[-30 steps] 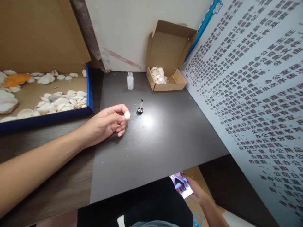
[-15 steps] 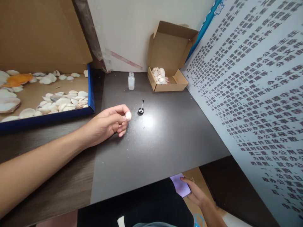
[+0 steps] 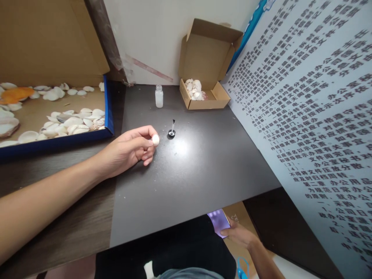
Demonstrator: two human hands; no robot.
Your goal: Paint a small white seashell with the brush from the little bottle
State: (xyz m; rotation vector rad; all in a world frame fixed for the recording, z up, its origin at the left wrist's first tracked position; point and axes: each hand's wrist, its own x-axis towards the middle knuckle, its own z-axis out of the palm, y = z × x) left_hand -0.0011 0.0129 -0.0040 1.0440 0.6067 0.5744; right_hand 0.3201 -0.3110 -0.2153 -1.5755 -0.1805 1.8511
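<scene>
Between thumb and index finger my left hand (image 3: 132, 149) pinches a small white seashell (image 3: 155, 140), just above the dark table (image 3: 192, 182). To the right of that shell, a black bottle cap (image 3: 171, 134) lies with its brush pointing up. Farther back stands an uncapped glass bottle (image 3: 159, 97) with whitish contents. Below the table edge, by my lap, my right hand (image 3: 236, 233) grips a smartphone (image 3: 218, 223) with a lit purple screen.
At left an open blue-edged box (image 3: 109, 116) holds many seashells. A smaller open cardboard box (image 3: 207, 104) with shells stands at the back, near the wall. A large printed sheet (image 3: 308, 116) slopes along the right side. Small crumbs dot the table.
The smartphone has tilted in my right hand and its screen now shows icons. My left hand still pinches the seashell in nearly the same place. The whole view has shifted slightly.
</scene>
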